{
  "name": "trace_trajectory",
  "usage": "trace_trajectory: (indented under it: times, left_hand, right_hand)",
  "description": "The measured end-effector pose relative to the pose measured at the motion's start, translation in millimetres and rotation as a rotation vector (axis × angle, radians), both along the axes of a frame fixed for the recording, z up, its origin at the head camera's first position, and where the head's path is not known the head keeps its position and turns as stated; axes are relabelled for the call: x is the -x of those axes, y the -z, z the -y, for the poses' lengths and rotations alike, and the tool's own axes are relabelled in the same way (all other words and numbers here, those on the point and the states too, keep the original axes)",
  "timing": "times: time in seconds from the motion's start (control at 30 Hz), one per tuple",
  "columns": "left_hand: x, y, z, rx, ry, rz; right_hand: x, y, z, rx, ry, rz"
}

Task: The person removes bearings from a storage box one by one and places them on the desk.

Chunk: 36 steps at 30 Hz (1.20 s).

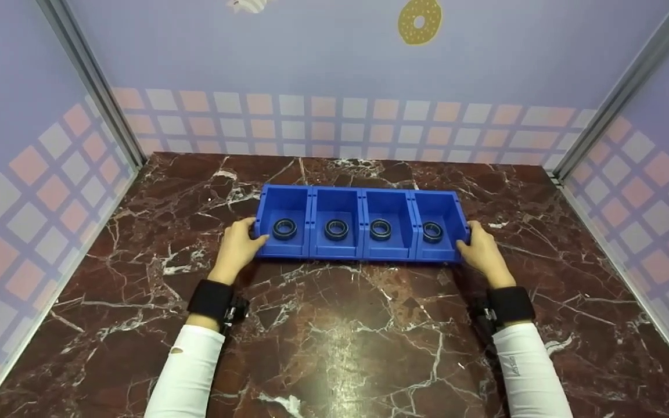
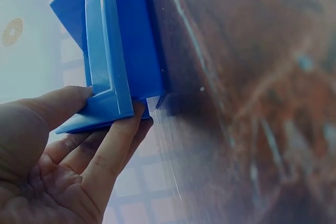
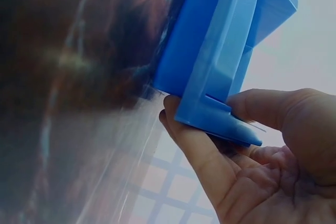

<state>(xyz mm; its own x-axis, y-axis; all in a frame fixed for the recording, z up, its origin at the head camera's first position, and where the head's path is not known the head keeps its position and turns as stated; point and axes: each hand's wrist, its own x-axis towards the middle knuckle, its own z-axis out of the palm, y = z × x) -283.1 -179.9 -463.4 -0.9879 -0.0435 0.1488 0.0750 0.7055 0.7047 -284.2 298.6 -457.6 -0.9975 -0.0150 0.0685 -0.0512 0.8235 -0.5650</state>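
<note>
A row of joined blue storage bins point(image 1: 336, 253) spans the space between both hands over the marbled table. Each compartment holds one dark ring-shaped bearing point(image 1: 336, 230), lying flat on the bin floor. My left hand point(image 1: 240, 248) grips the left end wall, thumb over the front corner. In the left wrist view its fingers point(image 2: 113, 153) reach along the outer side and under the bin's edge. At the opposite end my right hand point(image 1: 481, 251) pinches the wall the same way, with the thumb point(image 3: 268, 109) inside and fingers outside and below.
The dark red marbled table point(image 1: 334, 337) extends around the bins. Purple panels with a checkered band point(image 1: 323, 125) enclose it at the back and both sides, joined by metal corner posts point(image 1: 99, 87). Both wrists wear black straps point(image 1: 211, 299).
</note>
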Motion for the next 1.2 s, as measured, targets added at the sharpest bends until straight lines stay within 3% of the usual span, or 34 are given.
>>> trace_trajectory:
  times: [0.53, 1.2]
  left_hand:
    - [-7.7, -3.3, -1.7, 0.025, -0.022, 0.04]
    - [-8.5, -0.7, -2.5, 0.009, -0.042, 0.027]
  right_hand:
    - [-3.6, -1.8, 1.1, -0.017, -0.007, -0.001]
    - [-4.9, -1.7, 0.5, -0.017, -0.005, -0.009]
